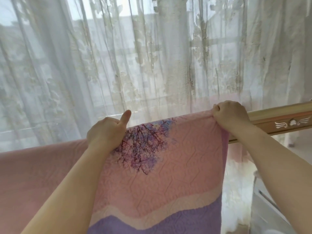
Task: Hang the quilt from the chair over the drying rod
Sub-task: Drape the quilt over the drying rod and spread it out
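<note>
- The quilt (168,166) already lies over the rod (278,119). Its pink face with the branch print (143,144) hangs toward the camera, and a purple band (152,223) sits lower down.
- The chair is not in view, so the quilt appears fully lifted away from it.
- The left hand (105,132) grips the quilt at the top fold. Its fingers are dug into the cloth and its thumb sticks up free.
- The right hand (231,115) is closed over the fold near the quilt's right edge, pinching the cloth right where it crosses the rod.
- The step in hand looks like spreading and evening out the drape, so the task is probably close to done.
- To do it well, draw the 2 hands apart along the rod so the fold runs flat rather than bunched.
- More pink cloth spreads to the left of the left hand, so that side probably needs the most smoothing.
- The far side of the quilt is hidden. Feel for roughly equal weight on both sides before letting go, or the heavier half may drag it off.
- Bare rod shows to the right, with a wing ornament on it. There is room to slide the edge outward, but keep the edge on the rod.
- Keep the cloth clear of the sheer curtain (101,65) just behind the rod.
</note>
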### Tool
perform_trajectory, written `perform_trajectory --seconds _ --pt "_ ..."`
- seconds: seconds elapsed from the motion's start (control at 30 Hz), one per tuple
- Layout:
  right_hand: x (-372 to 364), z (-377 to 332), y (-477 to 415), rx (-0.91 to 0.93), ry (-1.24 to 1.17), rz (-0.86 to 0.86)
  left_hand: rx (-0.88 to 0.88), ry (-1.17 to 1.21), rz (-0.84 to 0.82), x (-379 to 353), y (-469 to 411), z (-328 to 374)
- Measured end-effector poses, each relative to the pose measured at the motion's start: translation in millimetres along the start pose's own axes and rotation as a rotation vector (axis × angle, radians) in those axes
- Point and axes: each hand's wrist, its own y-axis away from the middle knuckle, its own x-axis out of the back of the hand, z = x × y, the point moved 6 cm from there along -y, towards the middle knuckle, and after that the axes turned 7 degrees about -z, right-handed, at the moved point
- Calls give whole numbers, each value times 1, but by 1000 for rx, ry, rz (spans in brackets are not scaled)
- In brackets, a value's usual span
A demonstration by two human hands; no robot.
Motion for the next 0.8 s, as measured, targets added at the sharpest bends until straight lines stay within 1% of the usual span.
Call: perform_trajectory --seconds 0.07,0.17,0.23,0.33,0.43,0.57,0.6,0.67,0.73,0.8 --pt "6 6 2 -46 -28 33 -2 38 -5 3 -6 -10" --pt "15 24 12 -216 105 96 7 104 -19 5 -11 -23" --pt "17 33 16 -265 106 79 -20 78 -4 3 -11 -24" --pt "22 37 18 -258 19 48 -63 7 26 5 -3 -21" --pt "22 35 17 -247 -12 8 -51 11 11 9 -1 -23" --pt "21 37 15 -211 -118 46 -52 -50 -4 9 4 -28" --pt "22 38 13 -190 -124 35 -42 -70 -18 9 4 -24" --pt "19 32 8 -142 -61 -11 -55 -82 -58 7 2 -8" --pt "16 27 6 -90 33 -32 -146 -97 -97 -5 2 31" --pt "11 24 5 -42 73 -32 -298 -122 -123 -20 8 75"
